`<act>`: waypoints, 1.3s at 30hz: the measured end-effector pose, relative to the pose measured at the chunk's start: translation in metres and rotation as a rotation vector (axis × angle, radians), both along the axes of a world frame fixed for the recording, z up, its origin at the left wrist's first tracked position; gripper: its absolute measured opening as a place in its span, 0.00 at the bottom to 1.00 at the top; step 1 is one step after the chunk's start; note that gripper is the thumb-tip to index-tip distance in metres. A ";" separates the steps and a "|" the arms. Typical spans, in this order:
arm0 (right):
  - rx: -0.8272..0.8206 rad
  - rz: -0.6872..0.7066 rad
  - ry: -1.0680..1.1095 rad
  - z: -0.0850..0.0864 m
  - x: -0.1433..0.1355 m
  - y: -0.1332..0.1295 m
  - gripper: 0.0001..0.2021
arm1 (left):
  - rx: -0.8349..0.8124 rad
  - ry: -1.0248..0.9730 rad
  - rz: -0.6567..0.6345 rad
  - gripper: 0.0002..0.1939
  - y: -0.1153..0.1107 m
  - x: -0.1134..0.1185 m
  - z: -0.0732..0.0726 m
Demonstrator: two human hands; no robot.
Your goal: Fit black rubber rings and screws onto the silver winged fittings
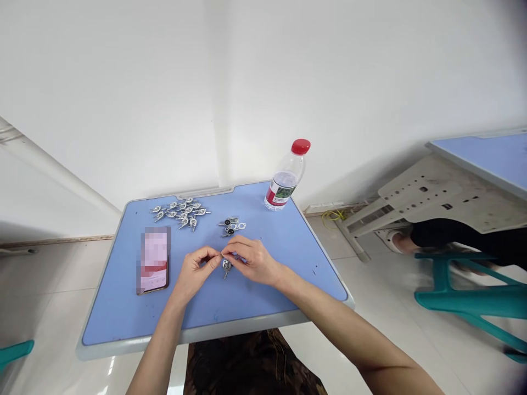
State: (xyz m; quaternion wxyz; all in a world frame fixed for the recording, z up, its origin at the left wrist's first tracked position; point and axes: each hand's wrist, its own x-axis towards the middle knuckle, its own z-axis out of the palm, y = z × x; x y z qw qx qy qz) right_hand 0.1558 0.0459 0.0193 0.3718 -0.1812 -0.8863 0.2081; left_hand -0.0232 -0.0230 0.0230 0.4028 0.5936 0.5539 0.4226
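My left hand (pixel 201 270) and my right hand (pixel 252 260) meet fingertip to fingertip over the middle of the blue table (pixel 263 296). Both are closed in a pinch, and whatever small item sits between the fingertips is too tiny to name. Just below the fingers shows a small silver metal part (pixel 226 266), partly covered by my right hand. Beyond my hands lies a little group of metal parts with black round centres (pixel 229 223), along with a flat silver plate with holes (pixel 240 226). Several similar silver metal parts (pixel 185 210) are heaped at the back left.
A phone (pixel 155 260) with a lit screen lies to the left. At the back right corner stands a water bottle (pixel 284 181) with a red cap. A white wall is behind the table. On the right are another desk (pixel 486 159), a green stool (pixel 465 299) and a person's leg (pixel 448 235).
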 end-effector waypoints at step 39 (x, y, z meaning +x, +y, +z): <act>-0.254 0.060 -0.419 0.019 0.021 0.013 0.07 | 0.093 0.519 -0.226 0.05 -0.006 0.010 -0.002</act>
